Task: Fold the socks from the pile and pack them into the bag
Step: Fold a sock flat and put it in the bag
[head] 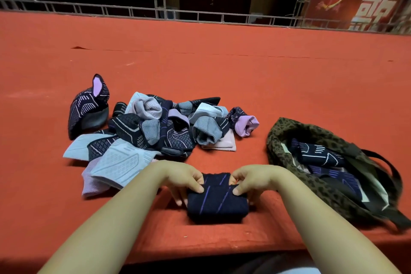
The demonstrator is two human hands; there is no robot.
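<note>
red table [222, 73] bears sock pile [151, 131], leopard bag [295, 176].

Warm overhead light, dark blurry background, wide-angle bowing at the edges.

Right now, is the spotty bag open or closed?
Open. The leopard-print bag lies on the red table with its mouth gaping, and folded dark socks show inside it.

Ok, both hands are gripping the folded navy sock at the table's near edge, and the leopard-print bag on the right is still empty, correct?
Not quite. The head view shows the leopard-print bag already holds folded dark socks. The rest stands: left hand and right hand grip the folded navy sock at the table's near edge.
</note>
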